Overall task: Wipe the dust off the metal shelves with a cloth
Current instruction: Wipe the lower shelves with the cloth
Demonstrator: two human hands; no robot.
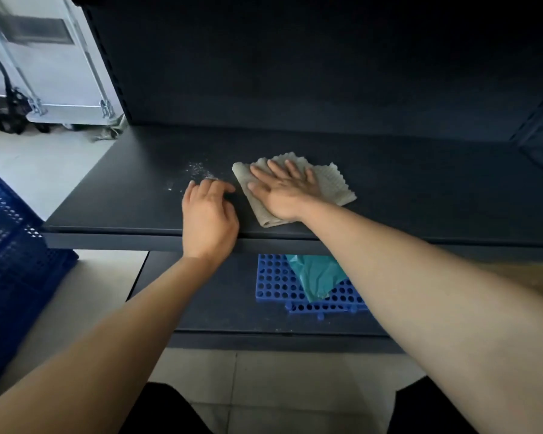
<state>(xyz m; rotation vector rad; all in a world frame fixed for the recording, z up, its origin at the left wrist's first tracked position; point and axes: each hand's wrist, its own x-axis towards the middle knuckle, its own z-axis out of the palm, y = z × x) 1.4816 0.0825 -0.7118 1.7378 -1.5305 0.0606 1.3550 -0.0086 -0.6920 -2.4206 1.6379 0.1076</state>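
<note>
Dust (198,170), a pale speckled patch, lies on the dark metal shelf (420,189) just left of the folded beige waffle-weave cloth (333,183), beyond the left hand (209,214), which rests with fingers loosely curled, holding nothing. The right hand (282,191) presses flat on the cloth, fingers spread, so a leftward sweep looks likely. A blue perforated plastic mat (276,283) sits on the lower shelf; pale tiled floor lies below.

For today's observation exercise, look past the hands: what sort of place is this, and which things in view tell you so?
Probably a stockroom or a shop being fitted out. Clues: the dark metal shelf unit standing bare on a tiled floor, a blue perforated plastic crate beside it, and a metal roll cart behind.
</note>
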